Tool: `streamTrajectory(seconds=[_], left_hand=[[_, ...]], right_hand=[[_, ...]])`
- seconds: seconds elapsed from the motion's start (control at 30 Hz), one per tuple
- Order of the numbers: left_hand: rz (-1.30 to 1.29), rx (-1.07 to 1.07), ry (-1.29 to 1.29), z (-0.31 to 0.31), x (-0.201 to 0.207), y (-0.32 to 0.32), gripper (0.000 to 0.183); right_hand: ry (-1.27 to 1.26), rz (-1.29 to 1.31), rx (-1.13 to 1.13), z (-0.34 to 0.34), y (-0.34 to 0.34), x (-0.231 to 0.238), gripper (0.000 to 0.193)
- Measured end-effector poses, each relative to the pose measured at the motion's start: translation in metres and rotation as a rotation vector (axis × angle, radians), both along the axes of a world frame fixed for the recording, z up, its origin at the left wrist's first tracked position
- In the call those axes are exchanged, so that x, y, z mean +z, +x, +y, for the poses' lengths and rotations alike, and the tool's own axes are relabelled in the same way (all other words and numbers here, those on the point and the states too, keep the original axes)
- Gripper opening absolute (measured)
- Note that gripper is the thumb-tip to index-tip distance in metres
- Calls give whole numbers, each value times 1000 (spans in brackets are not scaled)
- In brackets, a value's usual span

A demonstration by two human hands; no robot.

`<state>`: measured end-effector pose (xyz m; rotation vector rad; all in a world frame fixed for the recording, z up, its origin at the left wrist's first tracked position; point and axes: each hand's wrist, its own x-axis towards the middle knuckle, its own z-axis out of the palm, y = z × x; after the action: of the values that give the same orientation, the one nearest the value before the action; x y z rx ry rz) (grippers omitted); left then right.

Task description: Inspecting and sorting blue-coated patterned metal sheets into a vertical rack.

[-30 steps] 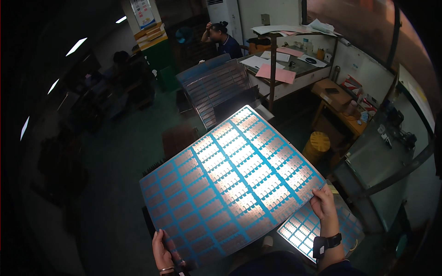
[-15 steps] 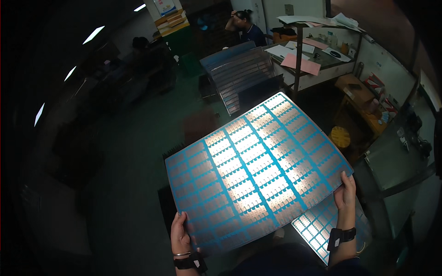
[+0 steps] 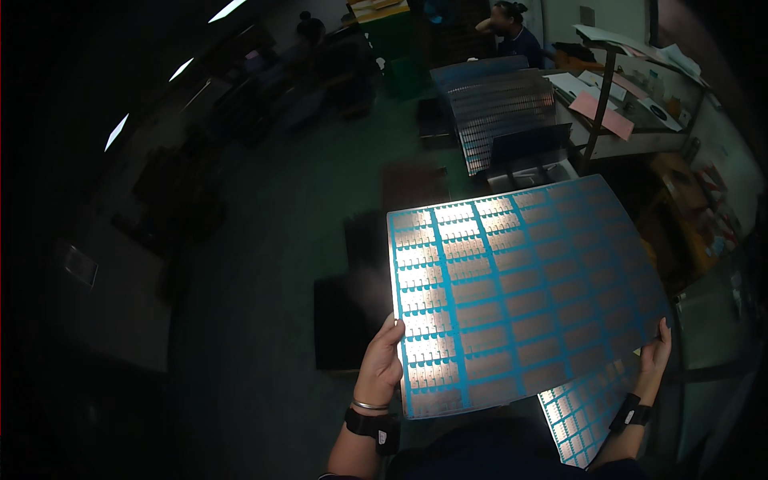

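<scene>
A large thin circuit-board panel (image 3: 532,296), with a blue grid between rows of coppery blocks, is held up tilted before me. My left hand (image 3: 382,360) grips its left edge, thumb near the front face and the other fingers hidden behind. On the lower right edge, my right hand (image 3: 658,352) is closed, its fingers partly out of sight behind the panel. Light gleams on the panel's left columns. Below it, beside my right forearm, lies a second similar panel (image 3: 572,420), partly covered by the first.
Beyond the panel stands a rack (image 3: 508,116) of upright panels. At the far right is a shelf desk with papers and a pink sheet (image 3: 602,114). A person (image 3: 516,36) sits behind the rack. A dark box-like shape (image 3: 340,320) stands left of my left hand.
The panel has swung to the right and turned more level, both hands still holding it. Its bright reflection has shifted to the left columns. The room has moved rightward in view.
</scene>
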<state>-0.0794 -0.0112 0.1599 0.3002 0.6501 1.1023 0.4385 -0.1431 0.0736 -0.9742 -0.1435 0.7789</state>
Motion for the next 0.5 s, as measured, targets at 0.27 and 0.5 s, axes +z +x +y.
streamTrajectory(seconds=[0.27, 0.5], left_hand=[[44, -1, 29, 2, 4, 2, 43], [224, 112, 133, -4, 5, -16, 35]], right_hand=[[33, 19, 66, 2, -5, 2, 42], [72, 17, 138, -2, -14, 16, 25]])
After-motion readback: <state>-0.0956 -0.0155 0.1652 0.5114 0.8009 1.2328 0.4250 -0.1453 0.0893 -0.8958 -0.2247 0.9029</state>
